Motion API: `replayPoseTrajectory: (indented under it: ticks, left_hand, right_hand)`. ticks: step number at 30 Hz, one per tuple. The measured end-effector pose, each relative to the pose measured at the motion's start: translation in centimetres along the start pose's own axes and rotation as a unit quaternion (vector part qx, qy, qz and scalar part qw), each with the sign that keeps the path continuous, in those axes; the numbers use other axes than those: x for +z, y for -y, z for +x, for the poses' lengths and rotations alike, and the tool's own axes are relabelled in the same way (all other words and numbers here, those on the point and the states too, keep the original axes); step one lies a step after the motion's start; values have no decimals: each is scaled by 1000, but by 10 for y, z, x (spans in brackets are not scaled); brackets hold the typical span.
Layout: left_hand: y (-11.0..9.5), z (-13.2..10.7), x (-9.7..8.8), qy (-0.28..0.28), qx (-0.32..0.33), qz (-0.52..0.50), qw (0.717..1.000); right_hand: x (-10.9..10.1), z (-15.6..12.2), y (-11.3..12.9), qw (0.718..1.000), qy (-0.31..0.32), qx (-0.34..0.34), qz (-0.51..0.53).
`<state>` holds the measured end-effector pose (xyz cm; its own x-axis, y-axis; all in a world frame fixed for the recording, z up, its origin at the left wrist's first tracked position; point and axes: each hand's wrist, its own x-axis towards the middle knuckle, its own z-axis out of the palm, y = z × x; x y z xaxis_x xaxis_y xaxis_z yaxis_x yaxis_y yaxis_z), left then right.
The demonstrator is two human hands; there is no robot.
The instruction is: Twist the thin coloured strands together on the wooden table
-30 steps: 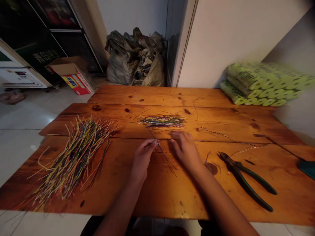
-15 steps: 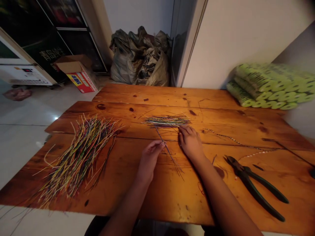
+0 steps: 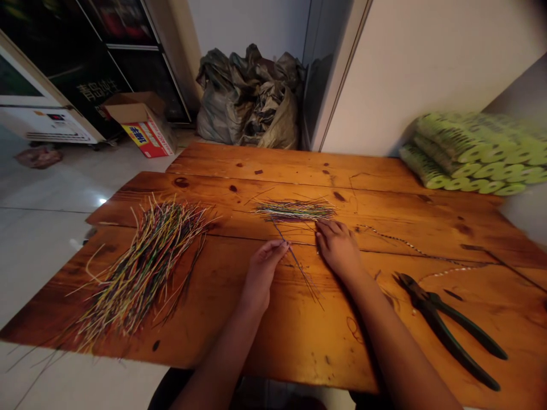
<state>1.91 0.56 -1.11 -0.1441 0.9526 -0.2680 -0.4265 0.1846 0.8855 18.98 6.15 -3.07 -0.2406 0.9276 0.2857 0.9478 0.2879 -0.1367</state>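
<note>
**A small bundle of coloured wires (image 3: 294, 210) on a plank counter (image 3: 299, 341)**

Nearest to the camera are the two bare forearms of the person. The left hand (image 3: 262, 273) is half closed, and its fingertips (image 3: 282, 243) come together at a few thin dark wires (image 3: 297, 265). These wires lie slanted on the counter, between the two hands. I cannot tell if the fingers really pinch them. The right hand (image 3: 339, 250) lies loosely open and palm down, with nothing visible in it, and its fingers (image 3: 327, 228) are just below the small bundle, which lies across the plank seam area, further up the counter.

To the left is a large heap of coloured wires (image 3: 145, 267), in yellow, green, red and dark colours. To the right are pliers with dark green handles (image 3: 440, 324), and a thin twisted strand (image 3: 410, 245) runs near them. Behind these, rolls of green foam (image 3: 470, 154) are stacked against the wall.

Further away are crumpled woven sacks (image 3: 248, 99), and a cardboard box (image 3: 143, 122) with a red and yellow label that I cannot read. On the dark glass door (image 3: 98, 91) the Chinese words 青岛纯生 can be read.
</note>
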Motion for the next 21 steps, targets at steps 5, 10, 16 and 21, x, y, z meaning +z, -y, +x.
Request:
replayPoseTrajectory:
  ticks: [5,10,16,21]
  left_hand:
    - [2,2,-2,-6,-1,-3,1000]
    - [1,2,-2,0,-12,-14,1000]
    - [1,1,0,34,-46,-29,998]
    - [4,-1,3,23,-68,-66,995]
  right_hand:
    - [-12,-2,3,1000,-12,-14,-6]
    - [-36,-7,6,999,-8,-49,-5]
    - [-68,-13,6,994,-16,-98,42]
    - [-87,-26,-1,986,-20,-142,84]
